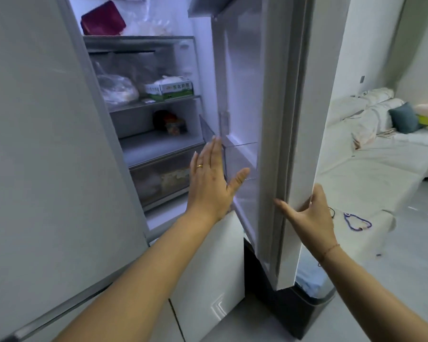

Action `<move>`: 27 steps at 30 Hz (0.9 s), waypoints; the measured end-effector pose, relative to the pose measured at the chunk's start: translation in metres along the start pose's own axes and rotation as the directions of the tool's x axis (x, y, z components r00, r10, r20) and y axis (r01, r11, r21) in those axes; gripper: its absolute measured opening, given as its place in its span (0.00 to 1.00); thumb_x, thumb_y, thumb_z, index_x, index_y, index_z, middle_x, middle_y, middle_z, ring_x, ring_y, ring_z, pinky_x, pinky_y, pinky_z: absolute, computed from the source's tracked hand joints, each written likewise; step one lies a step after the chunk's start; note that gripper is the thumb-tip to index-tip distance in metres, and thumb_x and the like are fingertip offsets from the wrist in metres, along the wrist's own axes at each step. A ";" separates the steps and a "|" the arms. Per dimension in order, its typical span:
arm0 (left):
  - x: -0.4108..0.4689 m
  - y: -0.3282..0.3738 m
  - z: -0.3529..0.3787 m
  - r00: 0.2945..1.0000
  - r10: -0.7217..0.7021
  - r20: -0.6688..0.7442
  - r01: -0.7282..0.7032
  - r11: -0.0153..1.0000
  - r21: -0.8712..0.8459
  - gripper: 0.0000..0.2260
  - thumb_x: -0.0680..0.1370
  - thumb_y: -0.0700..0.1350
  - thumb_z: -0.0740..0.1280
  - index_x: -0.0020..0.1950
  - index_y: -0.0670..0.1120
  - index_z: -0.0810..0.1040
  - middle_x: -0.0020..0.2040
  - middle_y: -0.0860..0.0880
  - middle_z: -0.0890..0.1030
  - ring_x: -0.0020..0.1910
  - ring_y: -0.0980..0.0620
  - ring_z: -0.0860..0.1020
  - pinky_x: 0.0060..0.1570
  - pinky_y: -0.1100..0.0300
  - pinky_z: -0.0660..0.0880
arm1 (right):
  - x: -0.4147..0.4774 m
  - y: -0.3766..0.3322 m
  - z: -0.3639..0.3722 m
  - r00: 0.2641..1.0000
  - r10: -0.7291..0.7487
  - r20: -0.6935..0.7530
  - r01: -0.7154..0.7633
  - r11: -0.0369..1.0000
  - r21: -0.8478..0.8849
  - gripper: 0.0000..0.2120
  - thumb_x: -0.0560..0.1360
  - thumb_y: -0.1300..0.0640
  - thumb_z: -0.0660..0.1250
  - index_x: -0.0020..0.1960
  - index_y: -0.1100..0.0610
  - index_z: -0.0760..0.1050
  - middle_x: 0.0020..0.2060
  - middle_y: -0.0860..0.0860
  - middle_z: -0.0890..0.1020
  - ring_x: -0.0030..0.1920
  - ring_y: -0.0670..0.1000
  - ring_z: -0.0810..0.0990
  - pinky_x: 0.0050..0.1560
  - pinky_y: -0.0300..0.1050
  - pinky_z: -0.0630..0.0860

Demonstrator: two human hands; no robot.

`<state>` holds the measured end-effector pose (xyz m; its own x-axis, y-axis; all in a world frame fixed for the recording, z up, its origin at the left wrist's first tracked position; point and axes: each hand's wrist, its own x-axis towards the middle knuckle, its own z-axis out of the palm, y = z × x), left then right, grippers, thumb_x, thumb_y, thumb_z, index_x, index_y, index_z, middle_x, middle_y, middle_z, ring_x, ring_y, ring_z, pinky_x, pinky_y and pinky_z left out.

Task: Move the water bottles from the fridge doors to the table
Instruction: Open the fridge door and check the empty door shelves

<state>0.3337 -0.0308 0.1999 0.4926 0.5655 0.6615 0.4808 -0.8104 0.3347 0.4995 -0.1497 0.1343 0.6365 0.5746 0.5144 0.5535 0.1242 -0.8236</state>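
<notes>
Head view. Right door [282, 119] of the fridge stands open; left door [35, 144] fills the left of frame, outer face toward the camera. Right hand [307, 215] is clamped on the open door's free edge, thumb on the gasket side and fingers wrapped behind. Left hand [211, 178] is flat and spread with fingers straight, holding nothing, its fingertips at the near corner of the clear bin [240, 159] on that door. No bottles can be seen: the bin looks empty through its clear wall, and the left door's inner side is hidden, so any that remain can't be placed from here. Judgement on handling: a full bottle would be moderately heavy and firm, and probably damp and slick from the cold, while a part-full one would dent under a hard squeeze. Best hold is round the mid-body, or at the neck under the cap to lift it over the bin lip. Inside, shelves hold a red box [103, 19], bags [118, 88], a green carton [173, 88] and a drawer [163, 180] below. The room has a pale floor [393, 267] and a light sofa [371, 169] with a teal cushion [403, 118] and a blue cord [356, 222] on it. The counter is out of view.
</notes>
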 end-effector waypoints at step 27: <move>0.009 -0.147 -0.079 0.967 -0.202 -0.155 0.254 0.774 0.579 0.48 0.75 0.54 0.68 0.76 0.45 0.34 0.79 0.41 0.44 0.79 0.43 0.49 0.73 0.48 0.41 | 0.015 -0.047 0.268 0.901 -0.292 0.320 0.323 0.945 -0.048 0.44 0.70 0.39 0.68 0.77 0.51 0.49 0.77 0.54 0.52 0.77 0.51 0.48 0.74 0.46 0.49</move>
<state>0.2101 0.0816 0.2097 0.2669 0.6865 0.6763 0.9179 -0.3949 0.0387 0.3396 0.0697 0.1170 0.2401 0.7408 0.6274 0.7547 0.2640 -0.6006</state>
